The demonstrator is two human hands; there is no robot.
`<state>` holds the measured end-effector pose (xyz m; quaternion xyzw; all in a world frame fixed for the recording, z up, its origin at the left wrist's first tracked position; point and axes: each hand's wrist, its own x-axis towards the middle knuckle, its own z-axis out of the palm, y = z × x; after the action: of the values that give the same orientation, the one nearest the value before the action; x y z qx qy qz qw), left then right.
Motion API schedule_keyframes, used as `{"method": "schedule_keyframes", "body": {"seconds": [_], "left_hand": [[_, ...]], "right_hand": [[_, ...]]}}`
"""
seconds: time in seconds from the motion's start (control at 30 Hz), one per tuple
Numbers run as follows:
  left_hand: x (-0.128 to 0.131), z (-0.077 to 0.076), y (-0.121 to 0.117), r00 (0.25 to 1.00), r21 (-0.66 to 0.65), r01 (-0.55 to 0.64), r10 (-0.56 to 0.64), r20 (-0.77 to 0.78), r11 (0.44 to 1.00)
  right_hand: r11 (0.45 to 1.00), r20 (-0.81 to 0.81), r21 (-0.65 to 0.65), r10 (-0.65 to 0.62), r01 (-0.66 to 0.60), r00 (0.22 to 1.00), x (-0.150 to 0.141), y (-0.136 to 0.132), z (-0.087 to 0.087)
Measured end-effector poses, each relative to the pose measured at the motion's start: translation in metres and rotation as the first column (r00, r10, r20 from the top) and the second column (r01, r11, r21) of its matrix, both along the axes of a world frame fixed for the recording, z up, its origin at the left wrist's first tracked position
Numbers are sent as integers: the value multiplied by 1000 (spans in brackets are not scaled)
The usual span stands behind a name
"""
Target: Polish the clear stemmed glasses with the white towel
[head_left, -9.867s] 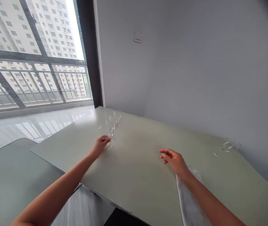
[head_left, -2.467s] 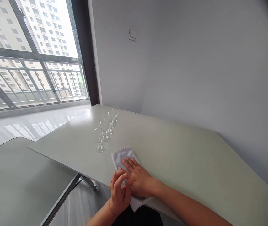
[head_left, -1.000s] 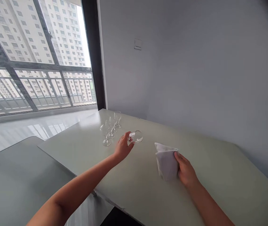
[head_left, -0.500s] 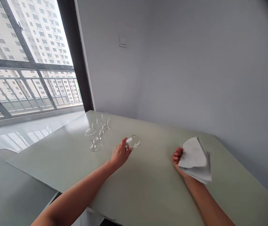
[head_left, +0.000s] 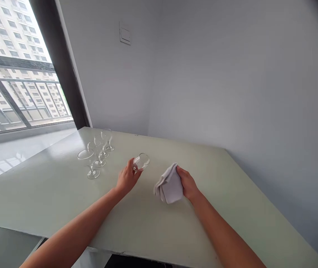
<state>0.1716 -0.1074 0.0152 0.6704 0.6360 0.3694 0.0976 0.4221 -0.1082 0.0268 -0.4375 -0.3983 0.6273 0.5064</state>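
My left hand (head_left: pixel 127 176) is closed around a clear stemmed glass (head_left: pixel 142 161), which tilts with its rim up and to the right. The fingers hide most of its stem and foot. To the right, my right hand (head_left: pixel 187 182) pinches a folded pale grey cloth (head_left: pixel 171 185) by its upper right edge, and the cloth hangs down above the table, apart from the glass. Several more stemmed glasses stand upright in a row left of my left hand, the nearest glass (head_left: pixel 92 163) in front.
The pale green table (head_left: pixel 153 223) runs back to a grey wall (head_left: pixel 192 93) with a switch plate (head_left: pixel 125 34). A window (head_left: pixel 13 82) fills the far left. Below the table's front edge, a dark object (head_left: pixel 136 261) shows in part.
My right hand has come left with the cloth, turned over, and now holds it near the glass. My left hand keeps its hold on the glass. The whole view has shifted right.
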Motion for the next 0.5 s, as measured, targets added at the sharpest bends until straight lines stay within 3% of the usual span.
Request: {"method": "schedule_keyframes", "body": {"seconds": [0.17,0.23,0.33,0.4,0.5], "left_hand": [[8,7,-5,935,-95,116,-76,347,989],[13,11,-6,831,-125,212,-112,545,969],[24,16,-10,601,-168,421,-136,788,891],[32,18,-11,489,-187,541,-125,863,820],[41,23,-12,385,-180,651,-117,915,737]], "right_hand": [[995,-301,-66,54,-77,952,2,-3,21],[996,-385,-66,30,-60,922,4,-4,25],[998,-460,-54,12,-41,888,-2,-11,21],[996,-483,-50,35,-68,875,-12,-17,15],[987,-509,-68,93,-148,855,-24,-24,8]]}}
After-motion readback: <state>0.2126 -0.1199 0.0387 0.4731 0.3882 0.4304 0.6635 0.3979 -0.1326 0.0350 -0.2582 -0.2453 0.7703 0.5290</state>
